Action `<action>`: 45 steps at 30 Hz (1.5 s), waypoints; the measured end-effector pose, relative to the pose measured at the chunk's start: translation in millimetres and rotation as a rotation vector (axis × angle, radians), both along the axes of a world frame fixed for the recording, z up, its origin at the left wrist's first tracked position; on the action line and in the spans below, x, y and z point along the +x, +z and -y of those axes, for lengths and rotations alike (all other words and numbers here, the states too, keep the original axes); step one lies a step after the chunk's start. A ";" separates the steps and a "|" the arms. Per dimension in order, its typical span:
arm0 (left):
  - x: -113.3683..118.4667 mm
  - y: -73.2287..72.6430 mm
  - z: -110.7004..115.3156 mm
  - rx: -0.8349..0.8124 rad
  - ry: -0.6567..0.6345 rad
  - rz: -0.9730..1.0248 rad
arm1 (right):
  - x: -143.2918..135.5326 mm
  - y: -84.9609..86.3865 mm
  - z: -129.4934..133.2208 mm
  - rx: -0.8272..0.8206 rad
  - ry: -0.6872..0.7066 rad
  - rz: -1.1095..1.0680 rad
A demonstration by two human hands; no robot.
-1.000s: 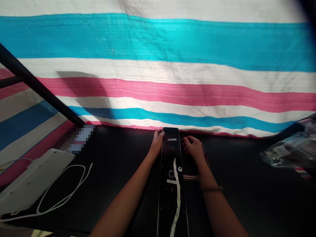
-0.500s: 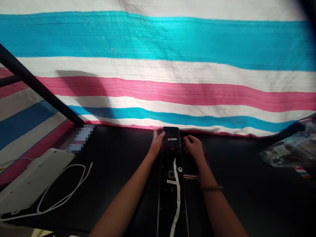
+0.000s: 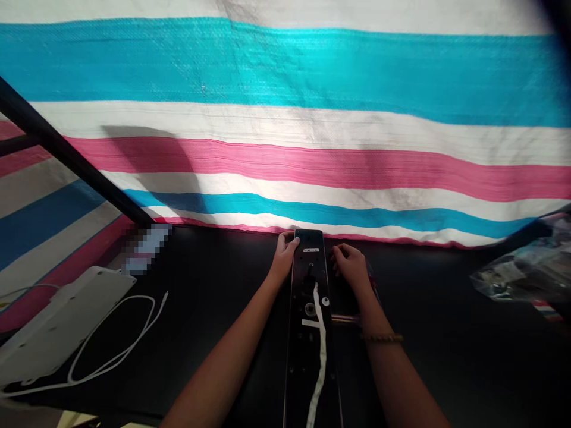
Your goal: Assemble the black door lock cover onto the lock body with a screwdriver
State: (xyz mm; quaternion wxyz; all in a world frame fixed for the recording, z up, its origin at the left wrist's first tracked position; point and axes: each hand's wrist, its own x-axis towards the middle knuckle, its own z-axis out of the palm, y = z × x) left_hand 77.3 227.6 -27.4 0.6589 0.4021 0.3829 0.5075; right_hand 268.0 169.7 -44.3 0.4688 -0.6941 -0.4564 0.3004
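Note:
A long, narrow black panel (image 3: 307,356) lies lengthwise in front of me, its far end near the striped sheet. It has small holes, a white label near the top and a round white sticker. A white wrapped cable (image 3: 322,351) runs down its face toward me. My left hand (image 3: 285,251) grips the panel's far left edge, thumb on top. Just right of the panel, apart from it, my right hand (image 3: 350,261) rests with fingers curled in; whatever they may hold is hidden. A thin metallic shaft (image 3: 345,319) lies between the panel and my right forearm, partly covered.
On the left of the black table (image 3: 214,297) sit a white flat box (image 3: 57,330) and a looped white cable (image 3: 134,342). Clear plastic bags (image 3: 526,267) lie at the right. A striped sheet (image 3: 285,160) hangs behind, with a dark frame bar (image 3: 80,154) slanting at left.

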 end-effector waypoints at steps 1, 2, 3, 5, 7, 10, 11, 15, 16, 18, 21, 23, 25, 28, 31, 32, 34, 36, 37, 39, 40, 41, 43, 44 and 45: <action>-0.3 0.3 -0.1 0.000 -0.005 -0.004 | 0.2 -0.4 0.0 0.002 0.001 -0.001; -0.6 0.6 -0.2 -0.001 -0.010 -0.009 | 0.3 -0.6 0.0 0.003 0.002 -0.001; -1.0 0.9 -0.2 -0.003 -0.014 -0.015 | 0.4 -0.7 0.0 0.004 0.003 -0.001; -1.6 1.4 -0.3 -0.010 -0.020 -0.030 | 0.5 -0.7 0.1 0.005 0.003 0.000; -2.1 1.5 -0.5 -0.018 -0.025 -0.046 | 0.6 -0.4 0.2 0.004 0.000 0.003; -2.4 1.3 -0.4 -0.016 -0.027 -0.064 | 0.7 -0.7 0.0 0.002 -0.003 0.004; -2.4 1.3 -0.4 -0.012 -0.025 -0.068 | 0.7 -1.1 -0.1 0.001 -0.004 0.003; -2.4 1.2 -0.2 0.006 -0.013 -0.090 | 1.2 -3.1 -0.9 -0.003 -0.006 -0.001; -2.4 0.9 -0.3 0.010 -0.009 -0.096 | 1.3 -3.5 -1.1 -0.003 -0.005 -0.002; -2.1 -0.2 -0.9 0.018 -0.002 -0.111 | 1.5 -3.7 -1.3 -0.002 -0.004 -0.002; -1.5 -2.7 -2.5 0.034 0.016 -0.137 | 1.6 -2.9 -1.3 -0.001 -0.003 0.001; -1.2 -3.9 -3.8 0.045 0.029 -0.156 | 1.5 -2.1 -1.1 -0.001 -0.002 0.003; -1.3 -4.0 -4.8 0.057 0.040 -0.173 | 1.3 -1.5 -1.0 -0.001 0.000 0.004; -1.8 -2.5 -4.8 0.074 0.053 -0.187 | 1.1 -1.1 -0.8 -0.002 0.001 0.006; -1.5 -0.6 -3.8 0.086 0.055 -0.181 | 1.0 -1.1 -0.5 -0.001 -0.002 0.010; -1.1 -0.3 -3.4 0.090 0.054 -0.174 | 1.0 -1.0 -0.4 -0.002 -0.001 0.012; -0.1 -0.3 -2.8 0.100 0.058 -0.156 | 1.0 -0.8 -0.3 -0.001 -0.002 0.014; 1.0 -0.8 -2.5 0.113 0.071 -0.143 | 1.0 -0.5 -0.2 -0.001 -0.003 0.014; 1.3 -1.2 -2.4 0.122 0.080 -0.141 | 1.0 -0.4 -0.2 0.000 -0.003 0.015; 1.5 -2.0 -2.4 0.140 0.102 -0.147 | 1.1 -0.5 -0.2 0.001 -0.002 0.014; 1.2 -2.2 -2.3 0.151 0.115 -0.156 | 1.1 -0.6 -0.3 0.002 -0.002 0.013; 0.7 -2.4 -2.2 0.163 0.126 -0.169 | 1.1 -0.8 -0.4 0.002 -0.001 0.011; -0.6 -2.6 -1.9 0.185 0.145 -0.206 | 1.1 -1.3 -0.6 0.001 -0.003 0.008; -1.3 -2.6 -1.6 0.194 0.151 -0.227 | 1.1 -1.5 -0.6 0.001 -0.004 0.006; -1.9 -2.6 -1.3 0.201 0.157 -0.247 | 1.0 -1.5 -0.7 0.001 -0.003 0.004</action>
